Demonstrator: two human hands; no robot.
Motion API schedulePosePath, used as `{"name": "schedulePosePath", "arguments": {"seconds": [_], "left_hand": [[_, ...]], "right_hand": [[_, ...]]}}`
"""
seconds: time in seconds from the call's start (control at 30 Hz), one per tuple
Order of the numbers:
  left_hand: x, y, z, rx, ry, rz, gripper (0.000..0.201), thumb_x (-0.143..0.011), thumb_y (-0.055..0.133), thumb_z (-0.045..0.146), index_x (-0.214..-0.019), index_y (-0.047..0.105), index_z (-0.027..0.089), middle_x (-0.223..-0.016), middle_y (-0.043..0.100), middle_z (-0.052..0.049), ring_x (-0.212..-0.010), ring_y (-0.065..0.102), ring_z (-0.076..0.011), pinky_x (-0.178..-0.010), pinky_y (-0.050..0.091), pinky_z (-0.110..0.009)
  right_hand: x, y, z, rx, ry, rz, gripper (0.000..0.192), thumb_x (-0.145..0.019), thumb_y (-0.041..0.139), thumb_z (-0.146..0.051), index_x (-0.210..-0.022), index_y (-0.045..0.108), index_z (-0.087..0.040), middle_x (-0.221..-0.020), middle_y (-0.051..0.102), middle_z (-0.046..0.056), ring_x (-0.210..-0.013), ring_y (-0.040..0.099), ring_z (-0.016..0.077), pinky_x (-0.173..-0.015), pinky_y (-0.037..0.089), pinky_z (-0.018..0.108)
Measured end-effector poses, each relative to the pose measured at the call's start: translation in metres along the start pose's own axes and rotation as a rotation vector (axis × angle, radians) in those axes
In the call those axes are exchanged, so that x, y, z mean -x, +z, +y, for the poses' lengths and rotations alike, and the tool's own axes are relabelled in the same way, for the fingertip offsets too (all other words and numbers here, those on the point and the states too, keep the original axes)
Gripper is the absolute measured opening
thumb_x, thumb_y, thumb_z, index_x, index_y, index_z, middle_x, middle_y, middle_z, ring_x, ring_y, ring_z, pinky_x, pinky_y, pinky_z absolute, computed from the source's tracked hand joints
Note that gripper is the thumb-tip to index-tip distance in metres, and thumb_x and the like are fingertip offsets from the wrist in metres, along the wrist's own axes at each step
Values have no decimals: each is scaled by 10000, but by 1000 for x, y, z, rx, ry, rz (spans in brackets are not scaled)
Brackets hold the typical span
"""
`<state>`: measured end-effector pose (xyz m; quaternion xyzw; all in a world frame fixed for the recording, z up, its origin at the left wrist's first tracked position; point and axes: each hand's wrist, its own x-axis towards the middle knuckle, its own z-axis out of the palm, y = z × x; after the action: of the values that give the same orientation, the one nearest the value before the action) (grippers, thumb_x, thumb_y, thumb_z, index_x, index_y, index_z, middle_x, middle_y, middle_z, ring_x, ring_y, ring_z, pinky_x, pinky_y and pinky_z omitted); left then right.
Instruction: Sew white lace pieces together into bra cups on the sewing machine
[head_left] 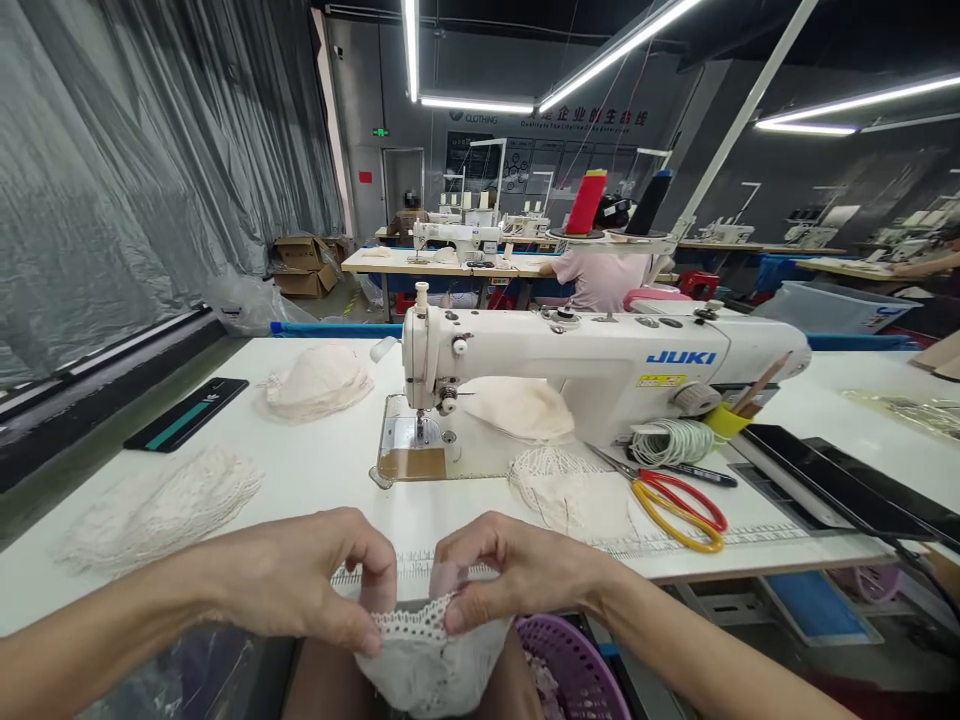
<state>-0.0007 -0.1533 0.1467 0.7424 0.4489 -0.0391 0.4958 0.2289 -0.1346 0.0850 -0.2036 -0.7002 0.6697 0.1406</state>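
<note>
Between my two hands, a white lace-edged piece of fabric hangs just off the table's front edge, above my lap. My left hand pinches its lace border between thumb and fingers. On the other side, my right hand grips the same border. Ahead stands a white JUKI sewing machine, its needle area bare of fabric. Cream fabric pieces lie under the machine's arm, and a lace-edged piece rests in front of it, right of my hands.
Scissors, a coil of pale cord and a yellow holder sit on the right. Stacks of lace pieces and cream fabric occupy the left. Below is a purple basket. A person sits farther back.
</note>
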Motion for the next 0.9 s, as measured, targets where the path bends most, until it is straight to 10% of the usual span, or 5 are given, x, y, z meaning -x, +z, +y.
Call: {"name": "schedulePosePath", "arguments": {"seconds": [0.13, 0.33, 0.5, 0.9], "left_hand": [[-16, -15, 7, -115, 159, 36, 132, -741, 656, 316, -740, 619, 190, -755, 618, 41, -795, 548, -164, -714, 398, -215], [-70, -33, -3, -413, 618, 482, 136, -884, 503, 197, -791, 603, 187, -789, 637, 3, -781, 551, -147, -819, 341, -292], [-128, -19, -60, -621, 834, 700, 298, -900, 367, 48, -749, 589, 178, -736, 640, -16, -708, 570, -137, -782, 333, -328], [-132, -16, -98, -639, 802, 778, 321, -925, 317, 46, -919, 588, 219, -820, 653, -13, -793, 591, -131, -830, 363, -321]], "right_hand": [[5, -20, -31, 280, 3, 120, 216, -801, 635, -301, -776, 643, -87, -688, 591, 9, -626, 509, 90, -584, 402, 188], [14, -43, -82, 1217, -119, 324, 189, -906, 488, -221, -790, 623, -158, -703, 585, 19, -643, 505, 121, -588, 332, 237], [-14, -59, -38, 1145, 19, 49, 232, -865, 567, -395, -883, 658, -183, -723, 646, 16, -665, 576, 132, -580, 359, 221], [-66, -76, 45, 1392, 0, 384, 147, -901, 516, -266, -946, 567, -136, -957, 598, 101, -825, 543, 200, -663, 426, 316]]}}
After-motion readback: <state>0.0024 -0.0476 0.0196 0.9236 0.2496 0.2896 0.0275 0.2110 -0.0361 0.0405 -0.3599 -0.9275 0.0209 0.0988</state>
